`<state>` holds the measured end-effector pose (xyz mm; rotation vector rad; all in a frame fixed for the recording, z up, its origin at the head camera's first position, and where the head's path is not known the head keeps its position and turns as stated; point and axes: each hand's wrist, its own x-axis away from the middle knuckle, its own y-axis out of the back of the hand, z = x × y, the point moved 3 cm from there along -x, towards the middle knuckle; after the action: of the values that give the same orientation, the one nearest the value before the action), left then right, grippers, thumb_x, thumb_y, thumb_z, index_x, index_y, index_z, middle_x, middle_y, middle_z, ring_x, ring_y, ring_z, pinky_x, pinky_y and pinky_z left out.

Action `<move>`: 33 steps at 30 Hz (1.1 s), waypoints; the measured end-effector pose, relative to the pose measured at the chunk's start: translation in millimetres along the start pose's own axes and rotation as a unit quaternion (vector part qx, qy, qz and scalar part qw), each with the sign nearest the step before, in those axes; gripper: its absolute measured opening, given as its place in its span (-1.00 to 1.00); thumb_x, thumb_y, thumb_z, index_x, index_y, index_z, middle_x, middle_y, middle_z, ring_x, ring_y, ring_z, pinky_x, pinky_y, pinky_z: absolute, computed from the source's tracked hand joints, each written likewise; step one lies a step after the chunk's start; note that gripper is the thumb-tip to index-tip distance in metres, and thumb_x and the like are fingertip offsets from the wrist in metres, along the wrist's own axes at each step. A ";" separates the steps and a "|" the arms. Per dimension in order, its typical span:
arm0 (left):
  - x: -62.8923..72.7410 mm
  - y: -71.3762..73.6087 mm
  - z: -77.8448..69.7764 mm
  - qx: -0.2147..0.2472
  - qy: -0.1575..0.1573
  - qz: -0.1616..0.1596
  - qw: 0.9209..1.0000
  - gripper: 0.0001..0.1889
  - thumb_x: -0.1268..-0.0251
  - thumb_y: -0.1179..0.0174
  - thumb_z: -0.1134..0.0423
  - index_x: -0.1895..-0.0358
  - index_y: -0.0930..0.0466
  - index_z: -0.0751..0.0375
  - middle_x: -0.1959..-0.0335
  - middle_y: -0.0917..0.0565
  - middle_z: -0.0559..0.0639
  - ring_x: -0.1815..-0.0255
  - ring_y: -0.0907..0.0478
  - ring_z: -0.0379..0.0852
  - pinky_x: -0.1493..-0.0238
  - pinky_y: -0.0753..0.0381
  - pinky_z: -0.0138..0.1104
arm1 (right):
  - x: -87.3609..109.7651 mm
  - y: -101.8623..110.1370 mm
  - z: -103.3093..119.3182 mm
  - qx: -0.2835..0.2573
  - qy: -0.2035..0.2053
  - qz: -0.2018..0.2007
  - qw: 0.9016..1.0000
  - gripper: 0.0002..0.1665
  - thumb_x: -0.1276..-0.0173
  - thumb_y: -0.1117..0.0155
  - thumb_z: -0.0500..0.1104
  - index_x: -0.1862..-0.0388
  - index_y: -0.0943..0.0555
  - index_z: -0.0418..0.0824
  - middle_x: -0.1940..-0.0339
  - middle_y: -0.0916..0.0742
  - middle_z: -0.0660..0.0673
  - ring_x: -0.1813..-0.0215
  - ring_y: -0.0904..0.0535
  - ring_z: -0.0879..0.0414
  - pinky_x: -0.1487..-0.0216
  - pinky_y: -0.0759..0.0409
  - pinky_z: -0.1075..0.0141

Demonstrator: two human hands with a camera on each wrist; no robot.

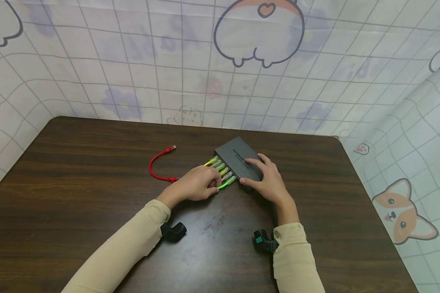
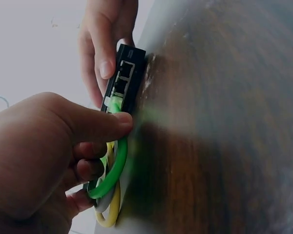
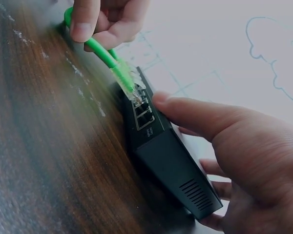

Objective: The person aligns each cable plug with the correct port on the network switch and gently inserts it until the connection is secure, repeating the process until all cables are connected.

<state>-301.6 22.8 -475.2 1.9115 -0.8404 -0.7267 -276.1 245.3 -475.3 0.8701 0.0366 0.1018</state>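
A dark grey network switch (image 1: 234, 151) marked NETGEAR lies angled on the table, with several yellow, grey and green Ethernet cables along its port side. My left hand (image 1: 198, 183) pinches a green Ethernet cable (image 3: 103, 54) between thumb and fingers. That cable's clear plug (image 3: 126, 85) sits at a port, beside two bare ports (image 2: 123, 78) at the switch's end. Looped yellow and grey cables hang below my left fingers in the left wrist view. My right hand (image 1: 269, 181) grips the switch's near right part, thumb at the port-side edge and fingers over the top.
A short red Ethernet cable (image 1: 152, 165) curves on the brown wooden table (image 1: 95, 162) left of the switch, one end close to my left hand. A patterned curtain (image 1: 161, 69) stands behind the table's back edge. Both wrists wear black camera mounts (image 1: 174, 232).
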 end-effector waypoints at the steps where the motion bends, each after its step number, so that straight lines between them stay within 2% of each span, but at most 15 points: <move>1: -0.4 -0.6 -0.2 0.000 0.000 0.000 1.000 -0.88 -0.20 -0.32 0.24 0.42 -0.56 0.00 0.57 -0.44 -0.20 0.56 -0.34 -0.33 0.39 -0.38 -0.40 | -0.1 0.0 -0.4 0.000 0.000 -0.001 1.000 -0.20 -0.17 -0.41 0.19 -0.38 -0.40 0.12 -0.58 -0.12 -0.15 -0.52 -0.05 -0.26 -0.27 -0.24 -0.31; 11: -0.9 -1.0 0.2 0.003 -0.006 -0.022 1.000 -0.87 -0.20 -0.33 0.21 0.40 -0.54 0.03 0.55 -0.45 -0.19 0.52 -0.34 -0.32 0.36 -0.37 -0.40 | -1.0 0.7 1.0 0.010 0.006 0.002 1.000 -0.25 -0.18 -0.40 0.20 -0.35 -0.44 0.15 -0.58 -0.12 -0.16 -0.52 -0.05 -0.27 -0.26 -0.21 -0.31; 17: -1.2 -0.7 -1.2 -0.003 -0.003 -0.021 1.000 -0.84 -0.23 -0.31 0.17 0.44 -0.51 0.01 0.54 -0.43 -0.18 0.54 -0.31 -0.30 0.40 -0.32 -0.39 | 1.0 -0.1 0.8 0.009 0.006 -0.001 1.000 -0.26 -0.18 -0.40 0.18 -0.35 -0.44 0.14 -0.58 -0.12 -0.18 -0.52 -0.04 -0.28 -0.26 -0.17 -0.36; 27: -3.6 -3.0 -3.8 -0.043 0.003 -0.020 0.999 -0.77 -0.23 -0.30 0.16 0.50 -0.44 -0.02 0.53 -0.44 -0.19 0.53 -0.30 -0.28 0.41 -0.29 -0.36 | 0.6 -1.4 3.3 0.007 0.006 -0.002 1.000 -0.30 -0.19 -0.40 0.17 -0.33 -0.47 0.14 -0.58 -0.12 -0.16 -0.53 -0.02 -0.26 -0.29 -0.15 -0.33; 33: -4.3 -3.4 -1.5 -0.028 0.013 -0.014 0.999 -0.78 -0.21 -0.33 0.14 0.50 -0.47 -0.02 0.55 -0.42 -0.19 0.55 -0.31 -0.30 0.42 -0.29 -0.38 | 0.0 -1.6 1.8 0.010 0.000 0.000 1.000 -0.29 -0.19 -0.40 0.18 -0.33 -0.46 0.15 -0.58 -0.12 -0.16 -0.53 -0.02 -0.28 -0.27 -0.18 -0.34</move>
<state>-302.1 28.2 -477.0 1.8834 -0.7703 -0.7327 -275.8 242.9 -475.4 0.8902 0.0388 0.1014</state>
